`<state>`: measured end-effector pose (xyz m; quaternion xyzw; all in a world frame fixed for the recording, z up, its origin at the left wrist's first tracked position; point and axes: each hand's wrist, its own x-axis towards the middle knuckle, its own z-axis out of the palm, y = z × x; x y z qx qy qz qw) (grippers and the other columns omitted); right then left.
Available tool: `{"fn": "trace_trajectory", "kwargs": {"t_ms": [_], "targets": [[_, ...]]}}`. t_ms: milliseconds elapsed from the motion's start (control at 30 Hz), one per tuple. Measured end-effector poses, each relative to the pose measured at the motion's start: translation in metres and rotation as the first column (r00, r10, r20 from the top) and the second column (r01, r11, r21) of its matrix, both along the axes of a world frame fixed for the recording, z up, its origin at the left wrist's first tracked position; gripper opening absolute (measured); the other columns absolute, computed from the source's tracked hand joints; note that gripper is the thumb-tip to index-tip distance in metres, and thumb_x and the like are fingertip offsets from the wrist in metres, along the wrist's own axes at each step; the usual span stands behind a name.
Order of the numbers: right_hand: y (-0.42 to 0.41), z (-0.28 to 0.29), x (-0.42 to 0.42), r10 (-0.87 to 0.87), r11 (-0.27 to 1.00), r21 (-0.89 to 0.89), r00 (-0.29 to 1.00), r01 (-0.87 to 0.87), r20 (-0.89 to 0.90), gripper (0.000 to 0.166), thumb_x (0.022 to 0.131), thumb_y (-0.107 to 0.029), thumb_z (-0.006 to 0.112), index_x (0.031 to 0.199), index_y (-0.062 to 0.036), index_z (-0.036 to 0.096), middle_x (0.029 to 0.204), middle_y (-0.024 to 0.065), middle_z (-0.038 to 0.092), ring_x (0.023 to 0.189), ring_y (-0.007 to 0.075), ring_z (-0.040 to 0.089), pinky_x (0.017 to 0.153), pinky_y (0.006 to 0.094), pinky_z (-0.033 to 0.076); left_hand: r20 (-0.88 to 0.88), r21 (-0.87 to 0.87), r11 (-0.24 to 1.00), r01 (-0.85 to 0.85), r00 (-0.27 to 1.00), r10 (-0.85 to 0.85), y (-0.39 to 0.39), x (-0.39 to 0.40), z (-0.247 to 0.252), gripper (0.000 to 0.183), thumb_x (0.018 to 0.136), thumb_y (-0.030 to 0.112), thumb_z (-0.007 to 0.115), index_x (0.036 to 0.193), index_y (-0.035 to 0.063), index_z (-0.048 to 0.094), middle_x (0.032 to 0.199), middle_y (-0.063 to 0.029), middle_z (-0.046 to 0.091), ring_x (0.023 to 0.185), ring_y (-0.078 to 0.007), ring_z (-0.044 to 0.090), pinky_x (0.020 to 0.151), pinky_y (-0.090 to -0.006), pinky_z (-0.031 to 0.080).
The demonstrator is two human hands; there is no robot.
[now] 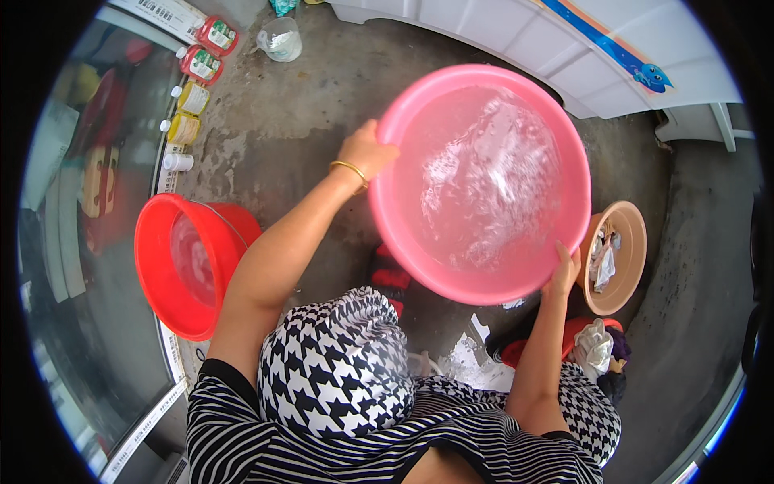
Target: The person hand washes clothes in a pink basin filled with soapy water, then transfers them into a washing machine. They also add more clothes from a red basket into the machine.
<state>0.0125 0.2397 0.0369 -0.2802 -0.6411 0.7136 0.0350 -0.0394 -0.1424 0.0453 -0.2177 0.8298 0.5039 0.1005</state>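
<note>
A large round pink plastic basin (392, 242) with rippling water in it is held up between both hands. My left hand (367, 151), with a gold bangle at the wrist, grips its left rim, thumb on the inside. My right hand (563, 272) grips the lower right rim, its thumb over the edge. The fingers under the basin are hidden. To the left stands a red plastic bucket (148, 260), tilted in the view, with water inside and a wire handle. A tan basin (632, 260) holding small crumpled cloths is at the right, beside my right hand.
Red bottles (217, 35), yellow bottles (192, 98) and a white jar (179, 162) line the glass panel's base at left. A clear plastic tub (284, 39) sits beyond. A large white plastic container (484, 30) spans the far side. Crumpled cloth (592, 348) lies near the right knee.
</note>
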Motion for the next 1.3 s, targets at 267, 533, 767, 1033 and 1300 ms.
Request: {"fn": "trace_trajectory", "kwargs": {"t_ms": [267, 533, 767, 1033, 1300], "targets": [[-0.068, -0.011, -0.038, 0.105, 0.994, -0.042, 0.994, -0.105, -0.011, 0.03, 0.081, -0.003, 0.054, 0.11, 0.0031, 0.047, 0.096, 0.0104, 0.056, 0.082, 0.0177, 0.056, 0.072, 0.0297, 0.047, -0.079, 0.186, 0.958, -0.217, 0.969, 0.234, -0.066, 0.002, -0.001, 0.029, 0.069, 0.009, 0.061, 0.096, -0.0003, 0.06, 0.081, -0.0074, 0.064, 0.068, -0.0143, 0.06, 0.064, -0.0275, 0.049], [-0.106, -0.026, -0.033, 0.102, 0.994, 0.045, 0.995, -0.101, -0.01, 0.03, 0.08, -0.004, 0.053, 0.108, 0.0019, 0.046, 0.097, 0.0103, 0.056, 0.085, 0.0179, 0.055, 0.077, 0.0304, 0.045, -0.015, 0.097, 0.968, -0.231, 0.972, 0.234, -0.111, 0.012, 0.003, 0.027, 0.071, 0.008, 0.063, 0.097, -0.0001, 0.06, 0.082, -0.0061, 0.063, 0.069, -0.0126, 0.059, 0.064, -0.0268, 0.048], [-0.115, -0.018, -0.035, 0.247, 0.871, 0.404, 0.96, -0.279, 0.132, 0.037, 0.087, -0.023, 0.053, 0.11, 0.0044, 0.043, 0.101, 0.0214, 0.055, 0.092, 0.0296, 0.056, 0.083, 0.0364, 0.043, -0.052, 0.099, 0.966, -0.238, 0.968, 0.244, -0.113, 0.013, 0.003, 0.032, 0.076, 0.015, 0.065, 0.102, -0.0014, 0.058, 0.09, -0.0079, 0.063, 0.077, -0.0149, 0.06, 0.068, -0.0287, 0.048], [-0.052, 0.017, 0.021, 0.438, 0.73, 0.474, 0.869, -0.493, 0.229, 0.043, 0.084, -0.027, 0.054, 0.116, 0.0016, 0.05, 0.111, 0.0221, 0.053, 0.1, 0.0316, 0.054, 0.088, 0.0359, 0.041, 0.049, 0.156, 0.897, -0.414, 0.91, 0.411, -0.096, 0.05, -0.012, 0.05, 0.082, 0.035, 0.06, 0.113, -0.0023, 0.049, 0.1, -0.0151, 0.059, 0.083, -0.0229, 0.061, 0.067, -0.0353, 0.052], [0.026, 0.104, 0.096, -0.132, 0.991, -0.003, 0.979, 0.133, -0.158, 0.025, 0.086, -0.014, 0.051, 0.105, 0.0004, 0.058, 0.097, 0.0082, 0.06, 0.084, 0.0159, 0.06, 0.072, 0.0266, 0.047, 0.402, 0.71, 0.418, -0.566, 0.814, 0.419, -0.062, 0.112, -0.092, 0.042, 0.081, 0.026, 0.058, 0.112, 0.0008, 0.047, 0.099, -0.0145, 0.058, 0.082, -0.0266, 0.061, 0.065, -0.038, 0.053]]}}
